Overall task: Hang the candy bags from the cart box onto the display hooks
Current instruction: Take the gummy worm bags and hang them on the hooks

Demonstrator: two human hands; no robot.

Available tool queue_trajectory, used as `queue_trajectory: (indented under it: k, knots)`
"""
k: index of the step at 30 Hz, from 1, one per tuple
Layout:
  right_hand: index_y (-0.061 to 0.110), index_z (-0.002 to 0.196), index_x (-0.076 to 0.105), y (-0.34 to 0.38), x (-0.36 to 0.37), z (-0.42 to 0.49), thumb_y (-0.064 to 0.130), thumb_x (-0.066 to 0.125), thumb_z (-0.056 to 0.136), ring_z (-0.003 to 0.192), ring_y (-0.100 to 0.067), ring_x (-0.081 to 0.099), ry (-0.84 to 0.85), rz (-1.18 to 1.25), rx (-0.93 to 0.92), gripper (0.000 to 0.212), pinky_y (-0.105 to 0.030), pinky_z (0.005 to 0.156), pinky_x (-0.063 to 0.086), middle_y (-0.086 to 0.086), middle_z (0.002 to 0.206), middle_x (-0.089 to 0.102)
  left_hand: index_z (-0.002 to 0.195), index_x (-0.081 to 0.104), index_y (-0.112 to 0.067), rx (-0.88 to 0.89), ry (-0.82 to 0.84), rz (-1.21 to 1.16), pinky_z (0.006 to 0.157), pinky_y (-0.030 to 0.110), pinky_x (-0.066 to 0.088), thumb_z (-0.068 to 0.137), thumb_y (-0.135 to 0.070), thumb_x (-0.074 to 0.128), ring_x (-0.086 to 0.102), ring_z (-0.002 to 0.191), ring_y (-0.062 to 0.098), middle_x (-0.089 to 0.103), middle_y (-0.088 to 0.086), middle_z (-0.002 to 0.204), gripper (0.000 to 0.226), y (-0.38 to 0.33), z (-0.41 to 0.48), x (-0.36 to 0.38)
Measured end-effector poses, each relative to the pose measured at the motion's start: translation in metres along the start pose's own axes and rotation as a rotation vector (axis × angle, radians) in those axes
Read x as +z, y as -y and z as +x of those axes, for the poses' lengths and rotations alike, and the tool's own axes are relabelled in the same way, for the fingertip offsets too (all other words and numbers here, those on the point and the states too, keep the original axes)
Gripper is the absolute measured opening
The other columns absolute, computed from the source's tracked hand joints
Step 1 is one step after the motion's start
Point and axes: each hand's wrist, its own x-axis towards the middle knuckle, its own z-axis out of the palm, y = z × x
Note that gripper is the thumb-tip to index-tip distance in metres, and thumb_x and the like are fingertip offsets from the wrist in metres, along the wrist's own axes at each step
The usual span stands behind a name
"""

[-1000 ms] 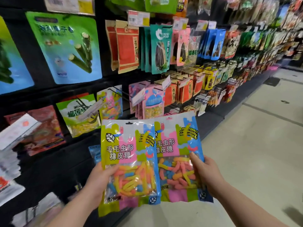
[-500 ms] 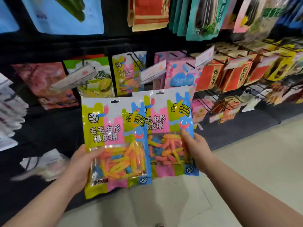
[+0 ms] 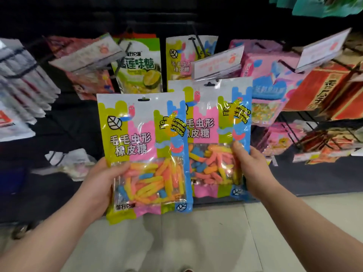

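Note:
I hold two identical candy bags of worm-shaped gummies, side by side and upright, in front of the display. My left hand (image 3: 98, 183) grips the left candy bag (image 3: 145, 150) at its lower left edge. My right hand (image 3: 251, 165) grips the right candy bag (image 3: 214, 134) at its lower right edge; this bag sits partly behind the left one. Just above them, a matching bag (image 3: 182, 55) hangs on a display hook (image 3: 198, 46) with a white price tag (image 3: 218, 62) at its tip. The cart box is out of view.
Other snack bags hang on neighbouring hooks: a green durian candy bag (image 3: 139, 65), pink bags (image 3: 269, 79) and red packs (image 3: 330, 89) to the right, blurred white and red packs at the left. The dark lower shelf (image 3: 59, 124) holds loose wrappers. Pale floor lies below.
The view has tilted down and closer to the lower hook row. Both bags stay in my hands, now nearer the hook with the matching bag.

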Motion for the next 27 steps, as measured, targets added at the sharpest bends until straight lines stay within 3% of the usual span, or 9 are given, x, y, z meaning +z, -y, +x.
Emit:
queue_trajectory:
  k: [3, 6, 8, 11, 14, 20, 27]
  knots:
    - [0.014, 0.096, 0.068, 0.000, 0.000, 0.007, 0.033, 0.057, 0.093, 0.076, -0.022, 0.071, 0.013, 0.022, 0.012, 0.021, -0.044, 0.076, 0.058, -0.004, 0.085, 0.075, 0.120, 0.061, -0.004, -0.002, -0.022, -0.010, 0.092, 0.055, 0.051, 0.069, -0.009, 0.060, 0.065, 0.104, 0.040, 0.067, 0.023, 0.116, 0.052, 0.000, 0.002, 0.002]
    - [0.014, 0.094, 0.067, 0.001, 0.001, 0.012, 0.031, 0.057, 0.093, 0.077, -0.024, 0.070, 0.020, 0.032, 0.004, 0.020, -0.046, 0.078, 0.057, -0.005, 0.084, 0.074, 0.124, 0.058, -0.002, -0.008, -0.040, -0.005, 0.097, 0.060, 0.046, 0.069, -0.010, 0.061, 0.063, 0.108, 0.043, 0.066, 0.025, 0.118, 0.055, -0.001, 0.004, 0.004]
    - [0.016, 0.094, 0.067, 0.002, 0.000, 0.013, 0.032, 0.057, 0.093, 0.074, -0.023, 0.072, 0.034, 0.047, 0.007, 0.019, -0.045, 0.074, 0.059, -0.004, 0.083, 0.075, 0.122, 0.059, -0.003, -0.011, -0.051, 0.009, 0.094, 0.058, 0.049, 0.068, -0.011, 0.061, 0.065, 0.105, 0.042, 0.067, 0.025, 0.116, 0.055, -0.002, 0.004, 0.006]
    - [0.017, 0.097, 0.066, 0.004, -0.003, 0.014, 0.036, 0.058, 0.091, 0.076, -0.024, 0.073, 0.053, 0.065, 0.020, 0.022, -0.041, 0.069, 0.061, -0.005, 0.086, 0.076, 0.116, 0.063, -0.006, -0.002, -0.055, 0.015, 0.076, 0.046, 0.060, 0.066, -0.012, 0.062, 0.072, 0.088, 0.031, 0.072, 0.019, 0.105, 0.050, -0.002, 0.005, 0.007]
    - [0.015, 0.098, 0.065, 0.007, -0.006, 0.016, 0.037, 0.058, 0.091, 0.074, -0.024, 0.073, 0.053, 0.069, 0.020, 0.024, -0.039, 0.065, 0.061, -0.006, 0.085, 0.076, 0.115, 0.063, -0.007, 0.001, -0.041, -0.010, 0.064, 0.036, 0.061, 0.066, -0.011, 0.062, 0.074, 0.082, 0.026, 0.074, 0.013, 0.101, 0.049, -0.003, 0.004, 0.009]
    - [0.016, 0.093, 0.066, 0.008, -0.006, 0.020, 0.036, 0.059, 0.091, 0.070, -0.020, 0.073, 0.066, 0.011, 0.020, 0.021, -0.035, 0.062, 0.061, -0.002, 0.079, 0.076, 0.122, 0.059, -0.004, -0.003, -0.058, -0.010, 0.063, 0.034, 0.061, 0.066, -0.011, 0.062, 0.073, 0.081, 0.025, 0.072, 0.015, 0.106, 0.057, -0.005, 0.003, 0.012]
    - [0.019, 0.091, 0.066, 0.005, -0.008, 0.021, 0.035, 0.059, 0.092, 0.066, -0.017, 0.073, 0.039, 0.049, 0.024, 0.018, -0.030, 0.053, 0.057, 0.000, 0.075, 0.075, 0.116, 0.062, -0.006, -0.005, -0.061, -0.020, 0.058, 0.032, 0.060, 0.065, -0.011, 0.062, 0.074, 0.075, 0.022, 0.076, 0.008, 0.092, 0.051, -0.005, 0.002, 0.011]
